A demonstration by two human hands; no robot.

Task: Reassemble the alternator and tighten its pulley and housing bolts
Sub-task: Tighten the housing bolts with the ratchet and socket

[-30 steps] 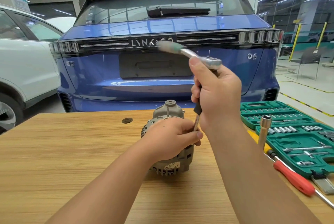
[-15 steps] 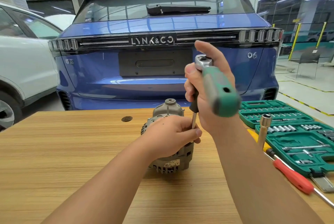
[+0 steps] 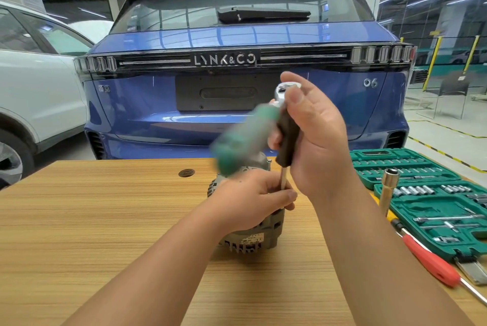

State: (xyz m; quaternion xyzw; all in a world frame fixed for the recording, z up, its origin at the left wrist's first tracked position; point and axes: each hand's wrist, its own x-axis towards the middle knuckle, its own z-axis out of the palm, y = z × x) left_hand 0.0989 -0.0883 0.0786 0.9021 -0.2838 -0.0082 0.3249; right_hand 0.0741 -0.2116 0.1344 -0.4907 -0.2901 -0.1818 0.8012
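A grey alternator [image 3: 253, 236] stands on the wooden table [image 3: 105, 220], mostly covered by my left hand [image 3: 250, 202]. That hand rests on the housing and pinches the thin metal shaft [image 3: 284, 179] of an upright driver. The driver's black handle [image 3: 288, 138] carries a ratchet head [image 3: 286, 90] on top. My right hand [image 3: 313, 141] steadies the black handle and ratchet head with thumb and fingers. The ratchet's green handle [image 3: 242, 141] is motion-blurred, pointing left and towards me. Where the shaft meets the alternator is hidden.
A green socket set case [image 3: 434, 199] lies open on the right. A tall upright socket [image 3: 388, 188] stands beside it, with a red-handled screwdriver [image 3: 432, 263] near the table's right edge. A round hole [image 3: 186, 173] is in the tabletop. A blue car [image 3: 237, 62] is parked behind.
The ratchet's green handle has kept swinging around the upright driver: far left a second ago, right and towards me half a second ago, now left and towards me. My left hand stays put.
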